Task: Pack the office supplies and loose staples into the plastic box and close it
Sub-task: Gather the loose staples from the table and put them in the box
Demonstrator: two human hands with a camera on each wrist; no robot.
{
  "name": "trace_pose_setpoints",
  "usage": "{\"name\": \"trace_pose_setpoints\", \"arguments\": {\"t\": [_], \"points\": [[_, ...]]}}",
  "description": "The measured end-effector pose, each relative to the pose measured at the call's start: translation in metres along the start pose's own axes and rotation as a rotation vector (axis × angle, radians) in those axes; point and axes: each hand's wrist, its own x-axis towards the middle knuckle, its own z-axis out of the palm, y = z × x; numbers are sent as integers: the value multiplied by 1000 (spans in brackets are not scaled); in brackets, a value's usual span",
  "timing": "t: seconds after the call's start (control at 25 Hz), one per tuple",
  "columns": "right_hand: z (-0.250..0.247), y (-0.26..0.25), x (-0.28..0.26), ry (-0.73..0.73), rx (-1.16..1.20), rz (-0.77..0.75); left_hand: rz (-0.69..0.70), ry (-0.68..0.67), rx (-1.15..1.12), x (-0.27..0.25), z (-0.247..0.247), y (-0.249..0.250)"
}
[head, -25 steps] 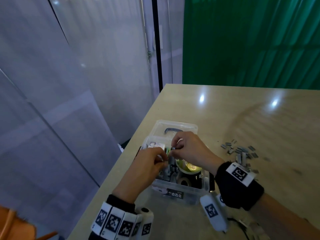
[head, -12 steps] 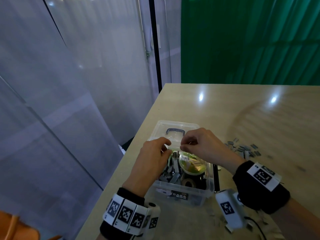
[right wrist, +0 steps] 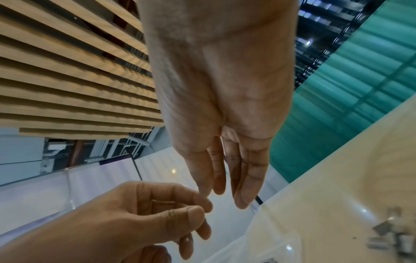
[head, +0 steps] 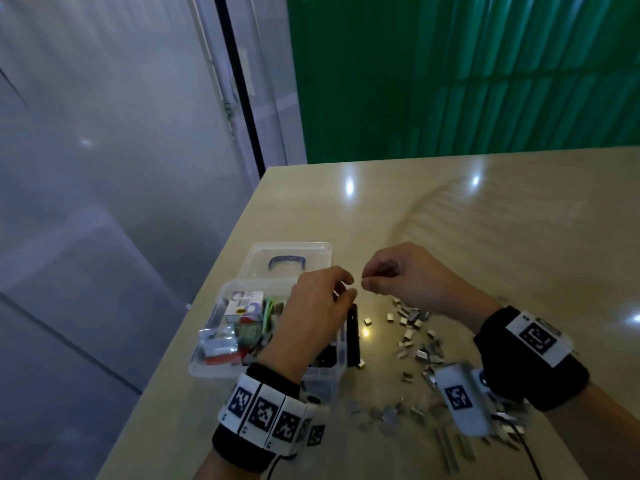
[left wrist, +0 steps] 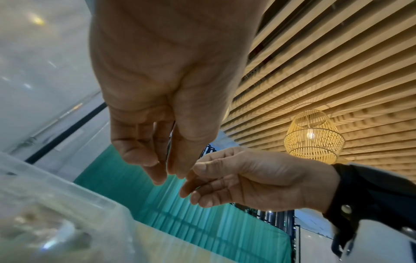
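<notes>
The clear plastic box (head: 207, 367) stands open near the table's left edge, filled with small packets and supplies. Its lid (head: 294, 249), with a blue handle, lies flat behind it. Loose staples (head: 415, 341) are scattered on the table right of the box and show again as staples (right wrist: 389, 234). My left hand (head: 348, 289) hovers over the box's right side with thumb and fingers curled, pinching a thin wire-like piece (right wrist: 163, 202). My right hand (head: 369, 280) hangs just right of it, fingertips almost touching the left hand's. Its fingers (right wrist: 245, 178) hang fairly straight, with nothing visible in them.
A black strip (head: 352, 336) stands against the box's right wall. More staples and long staple strips (head: 450, 445) lie along the near edge. The table's left edge (head: 221, 258) drops off beside the box. The far right of the tabletop is bare wood.
Both hands have moved right, from over the middle of the box to its right edge. The view has swung right, bringing more of the staple pile into sight.
</notes>
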Motion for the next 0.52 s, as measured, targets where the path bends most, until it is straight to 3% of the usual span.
{"name": "trace_pose_setpoints", "arguments": {"t": [0.32, 0.52], "points": [[-37, 94, -34, 2, 2, 160, 25, -252, 67, 14, 83, 45], [-34, 141, -35, -15, -9, 289, -122, -390, 200, 19, 135, 48]]}}
